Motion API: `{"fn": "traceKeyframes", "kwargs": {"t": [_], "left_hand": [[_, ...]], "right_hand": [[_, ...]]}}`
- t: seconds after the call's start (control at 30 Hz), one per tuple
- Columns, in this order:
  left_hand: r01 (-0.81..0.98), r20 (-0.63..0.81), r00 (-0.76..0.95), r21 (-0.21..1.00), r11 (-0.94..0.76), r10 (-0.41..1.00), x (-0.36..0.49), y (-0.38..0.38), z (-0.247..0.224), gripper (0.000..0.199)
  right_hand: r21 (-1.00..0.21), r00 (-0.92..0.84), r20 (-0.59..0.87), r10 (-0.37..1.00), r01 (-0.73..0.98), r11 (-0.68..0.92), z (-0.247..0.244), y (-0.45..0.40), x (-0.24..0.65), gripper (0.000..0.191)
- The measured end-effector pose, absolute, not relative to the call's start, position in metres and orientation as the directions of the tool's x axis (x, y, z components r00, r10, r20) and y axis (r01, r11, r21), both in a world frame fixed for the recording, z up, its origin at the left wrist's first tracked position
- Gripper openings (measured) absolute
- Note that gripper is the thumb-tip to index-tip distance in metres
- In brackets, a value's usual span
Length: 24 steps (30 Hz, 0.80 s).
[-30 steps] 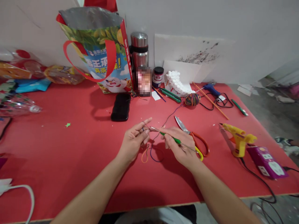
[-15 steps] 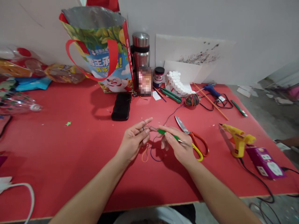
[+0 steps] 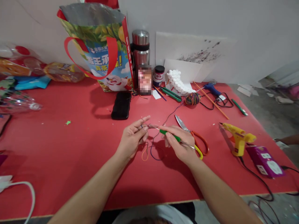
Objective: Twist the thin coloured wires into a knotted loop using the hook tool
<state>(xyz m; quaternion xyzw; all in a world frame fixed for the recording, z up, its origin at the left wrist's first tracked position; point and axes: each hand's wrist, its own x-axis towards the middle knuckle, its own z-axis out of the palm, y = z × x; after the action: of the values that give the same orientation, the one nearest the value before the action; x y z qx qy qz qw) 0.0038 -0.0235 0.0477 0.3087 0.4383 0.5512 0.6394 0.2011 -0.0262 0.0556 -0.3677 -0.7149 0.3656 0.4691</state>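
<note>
My right hand (image 3: 179, 141) grips a crochet hook (image 3: 171, 136) by its green handle, with the metal tip pointing left. Thin multicoloured yarn (image 3: 153, 152) is looped about the fingers of my left hand (image 3: 134, 137), whose thumb and a finger pinch it close to the hook's tip. Whether the tip sits inside a loop is too small to tell. From my hands the strand drops in loose curves onto the red table, then runs up to a yarn ball (image 3: 192, 98). Scissors (image 3: 193, 135) with red and yellow handles lie just beyond my right hand.
A black phone (image 3: 121, 105) lies ahead on the red table (image 3: 70, 161). Behind it stand a colourful bag (image 3: 100, 59), a steel thermos (image 3: 140, 46) and a small jar (image 3: 159, 75). To the right are a yellow glue gun (image 3: 238, 138), a purple box (image 3: 265, 161) and cables.
The hook has drawn slightly to the right, away from my left fingers, showing more of its metal shaft. My left hand has shifted a little left. The yarn is still held.
</note>
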Motion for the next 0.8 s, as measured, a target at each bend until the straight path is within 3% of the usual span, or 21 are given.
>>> {"fn": "traceKeyframes", "kwargs": {"t": [0.1, 0.2, 0.27, 0.37, 0.43, 0.53, 0.67, 0.8], "left_hand": [[-0.428, -0.189, -0.046, 0.891, 0.152, 0.981, 0.004, -0.024, 0.045, 0.052], [-0.407, -0.151, -0.059, 0.906, 0.114, 0.987, 0.006, -0.026, 0.043, 0.052], [-0.396, -0.128, -0.037, 0.912, 0.103, 0.991, 0.008, -0.028, 0.043, 0.052], [-0.366, -0.085, -0.001, 0.927, 0.079, 0.996, 0.012, -0.033, 0.043, 0.053], [-0.321, -0.062, 0.017, 0.945, 0.064, 0.998, 0.015, -0.038, 0.041, 0.054], [-0.233, -0.005, 0.045, 0.972, 0.015, 0.999, 0.021, -0.046, 0.036, 0.053], [-0.172, 0.115, 0.122, 0.981, -0.093, 0.986, 0.028, -0.051, 0.031, 0.048], [-0.207, 0.128, 0.126, 0.973, -0.1, 0.984, 0.03, -0.05, 0.033, 0.049]], "right_hand": [[-0.801, -0.266, 0.509, 0.819, 0.203, 0.564, 0.059, -0.03, 0.205, 0.029], [-0.805, -0.164, 0.538, 0.827, 0.192, 0.561, 0.059, -0.034, 0.204, 0.028], [-0.878, -0.084, 0.456, 0.886, 0.124, 0.463, 0.058, -0.034, 0.2, 0.029], [-0.992, -0.081, 0.127, 0.989, -0.035, 0.125, 0.055, -0.032, 0.187, 0.025], [-0.997, -0.113, -0.02, 0.993, -0.069, -0.028, 0.053, -0.03, 0.177, 0.02], [-0.944, -0.235, -0.145, 0.961, -0.259, -0.206, 0.05, -0.029, 0.164, 0.023], [-0.869, -0.269, -0.207, 0.941, -0.391, -0.303, 0.048, -0.031, 0.157, 0.023], [-0.948, -0.176, -0.179, 0.968, -0.234, -0.218, 0.051, -0.031, 0.166, 0.019]]}}
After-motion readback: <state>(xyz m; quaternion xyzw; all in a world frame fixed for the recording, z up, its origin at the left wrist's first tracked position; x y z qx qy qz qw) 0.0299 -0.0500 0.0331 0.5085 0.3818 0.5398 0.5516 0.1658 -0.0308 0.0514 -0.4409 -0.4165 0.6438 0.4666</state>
